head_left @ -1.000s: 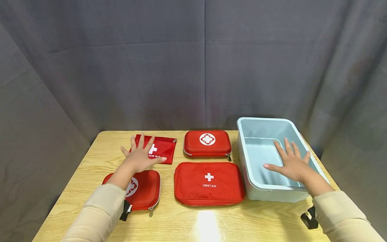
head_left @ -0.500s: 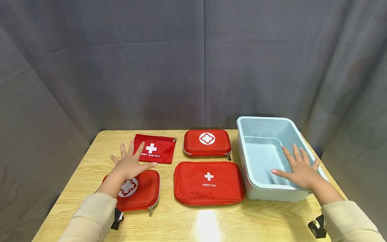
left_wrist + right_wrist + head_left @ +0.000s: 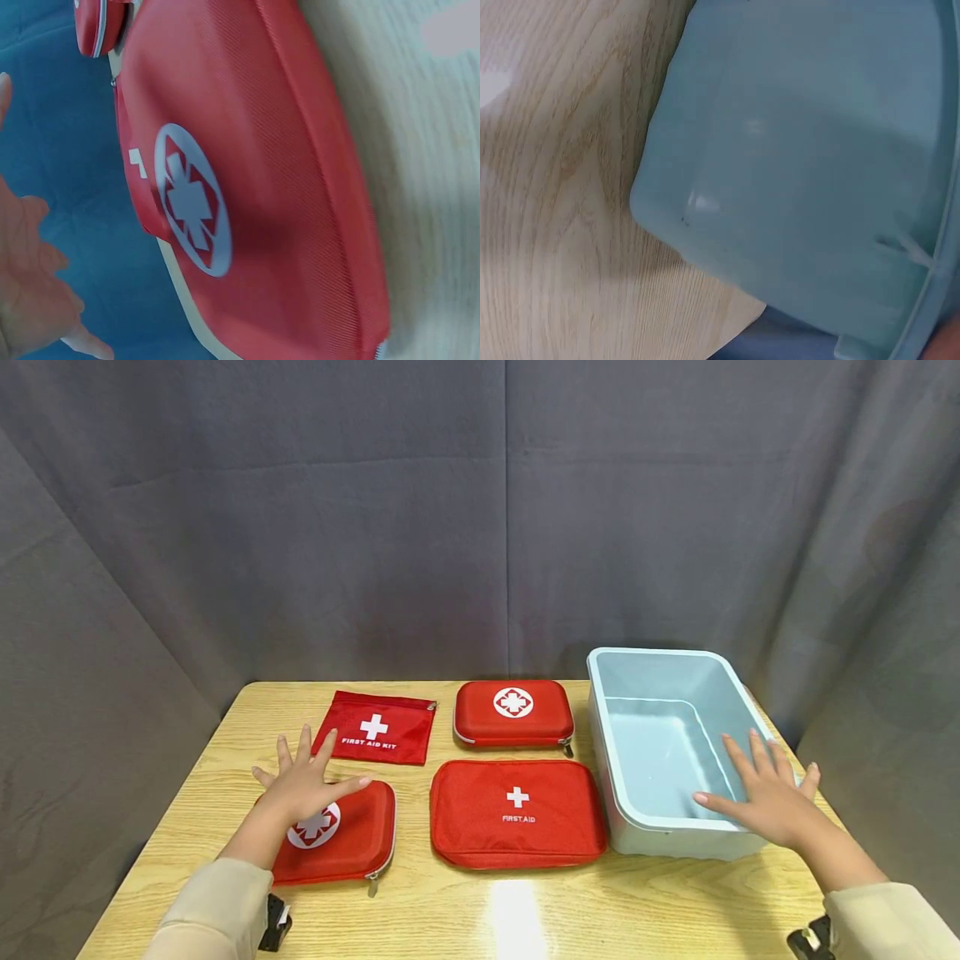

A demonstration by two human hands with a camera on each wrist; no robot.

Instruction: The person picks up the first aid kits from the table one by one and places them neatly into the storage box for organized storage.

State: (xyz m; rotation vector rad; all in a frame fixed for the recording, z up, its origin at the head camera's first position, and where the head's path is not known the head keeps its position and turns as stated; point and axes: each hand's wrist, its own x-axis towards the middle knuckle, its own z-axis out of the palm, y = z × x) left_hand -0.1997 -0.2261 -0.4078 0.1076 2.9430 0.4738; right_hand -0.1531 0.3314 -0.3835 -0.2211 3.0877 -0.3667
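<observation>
My left hand (image 3: 302, 787), fingers spread and holding nothing, hovers over the near-left red hard case (image 3: 348, 839) with a white round emblem. That case fills much of the left wrist view, with the hand at the left edge. Behind it lies a flat red pouch (image 3: 405, 731) lettered FIRST AID KIT. Over the front right part of a pale blue bin (image 3: 611, 760) is my right hand (image 3: 768, 797), also spread and holding nothing. The bin's outer wall (image 3: 780, 165) shows large in the right wrist view. Whether either hand touches anything is hard to tell.
Mid-table lies a soft red FIRST AID bag (image 3: 517, 843); behind it is a smaller red hard case (image 3: 480, 718) with a zip pull. The bin stands right of both. A grey curtain (image 3: 375, 527) hangs behind the wooden table (image 3: 420, 910).
Both hands have drawn back toward the near edge and apart, the left hand to the left, the right hand to the right. More of the flat pouch shows. The kits and bin stay put.
</observation>
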